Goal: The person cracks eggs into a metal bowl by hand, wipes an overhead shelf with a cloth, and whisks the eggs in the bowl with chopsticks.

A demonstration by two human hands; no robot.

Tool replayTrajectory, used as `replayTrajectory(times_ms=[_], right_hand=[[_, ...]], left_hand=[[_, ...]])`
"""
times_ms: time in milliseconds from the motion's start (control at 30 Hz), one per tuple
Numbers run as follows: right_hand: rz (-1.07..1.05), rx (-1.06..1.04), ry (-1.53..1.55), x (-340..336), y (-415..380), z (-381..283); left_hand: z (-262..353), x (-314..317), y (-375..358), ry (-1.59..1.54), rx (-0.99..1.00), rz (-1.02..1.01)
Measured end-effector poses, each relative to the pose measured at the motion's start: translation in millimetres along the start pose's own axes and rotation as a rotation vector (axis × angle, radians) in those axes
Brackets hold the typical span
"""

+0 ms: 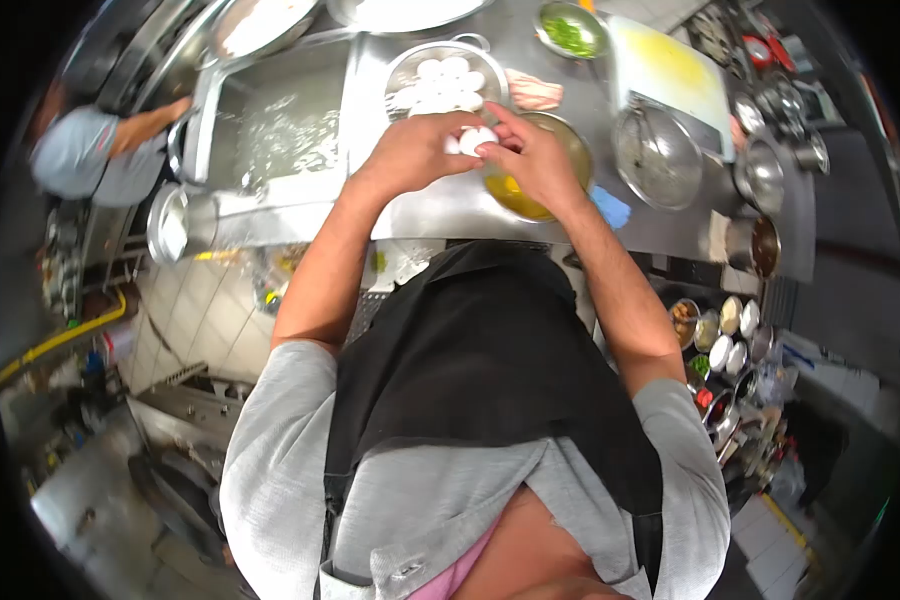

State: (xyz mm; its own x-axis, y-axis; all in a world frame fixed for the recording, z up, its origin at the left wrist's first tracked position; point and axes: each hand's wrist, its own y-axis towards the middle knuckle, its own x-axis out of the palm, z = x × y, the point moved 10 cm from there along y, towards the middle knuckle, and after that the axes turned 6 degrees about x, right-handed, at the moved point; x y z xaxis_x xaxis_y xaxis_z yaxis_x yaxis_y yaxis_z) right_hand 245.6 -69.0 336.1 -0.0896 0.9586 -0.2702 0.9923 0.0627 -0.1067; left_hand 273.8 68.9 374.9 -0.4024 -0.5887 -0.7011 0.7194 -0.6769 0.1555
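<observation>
My left hand (425, 150) and my right hand (538, 165) meet over the steel counter, fingers closed around white eggs (477, 141). One egg shows clearly at my right fingertips, with more white shell beside it at my left fingers. Just beyond my left hand stands a steel bowl (391, 82) piled with several white eggs (448, 84). Under my right hand is a metal bowl (582, 150), partly covered by the hand, with yellow yolk (515, 198) in it. A pinkish striped cloth (535, 90) lies between the bowls.
A sink of water (280, 115) lies left, with another person (100, 155) beyond it. To the right are a large steel bowl (660, 160), a yellow-stained cutting board (675, 75) and a blue cloth (610, 207). Chopped greens (570, 36) fill a bowl at the back.
</observation>
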Motion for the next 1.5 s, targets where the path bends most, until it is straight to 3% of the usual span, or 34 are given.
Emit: replayTrajectory(times_ms=[100, 167, 233, 367, 533, 633, 767, 800, 933, 967, 1033, 1100, 1167, 1200, 1300, 1333, 1433, 1500], right_hand=[[-0.241, -0.141, -0.054, 69, 6, -51], [-0.167, -0.209, -0.201, 72, 29, -60], [-0.051, -0.241, -0.355, 59, 72, -42], [-0.230, -0.151, -0.824, 76, 119, 21], [-0.458, -0.045, -0.968, 130, 130, 56], [-0.490, -0.044, -0.955, 147, 145, 76], [-0.477, -0.017, -0.942, 165, 162, 97], [-0.481, -0.002, -0.915, 165, 165, 101], [-0.524, 0.090, -1.070, 155, 154, 111], [-0.531, 0.059, -1.084, 154, 152, 109], [-0.539, -0.001, -1.108, 150, 149, 107], [-0.447, -0.042, -1.044, 142, 140, 83], [-0.311, -0.048, -0.984, 126, 132, 61], [-0.156, -0.158, -0.839, 112, 128, 47], [-0.088, -0.214, -0.437, 62, 96, 23], [-0.058, -0.088, -0.363, 42, 74, 17], [0.123, -0.003, -0.071, -14, 17, 29], [0.215, -0.082, -0.195, -43, -23, -11]], left_hand=[[-21, -59, -80, 0.039, -0.268, 0.065], [-41, -89, -146, 0.113, -0.379, 0.185], [-73, -106, -216, 0.195, -0.569, 0.213], [-129, -121, -338, 0.223, -0.871, 0.296], [-200, -122, -428, 0.289, -1.087, 0.331], [-198, -142, -449, 0.529, -1.201, 0.497], [-173, -136, -412, -0.051, -1.111, 0.748], [-168, -131, -394, -0.137, -1.013, 0.768], [-146, -101, -316, -0.481, -0.826, 0.801], [-137, -88, -295, -0.640, -0.825, 0.794], [-126, -69, -248, -0.965, -0.604, 0.814], [-107, -52, -202, -1.069, -0.514, 0.726], [-98, -32, -163, -1.023, -0.498, 0.600], [-90, -21, -146, -0.938, -0.505, 0.522], [-72, 11, -100, -0.715, -0.492, 0.314], [-67, 22, -86, -0.644, -0.422, 0.282], [-57, 61, -47, -0.615, -0.344, 0.186], [-49, 84, -23, -0.622, -0.294, 0.134]])
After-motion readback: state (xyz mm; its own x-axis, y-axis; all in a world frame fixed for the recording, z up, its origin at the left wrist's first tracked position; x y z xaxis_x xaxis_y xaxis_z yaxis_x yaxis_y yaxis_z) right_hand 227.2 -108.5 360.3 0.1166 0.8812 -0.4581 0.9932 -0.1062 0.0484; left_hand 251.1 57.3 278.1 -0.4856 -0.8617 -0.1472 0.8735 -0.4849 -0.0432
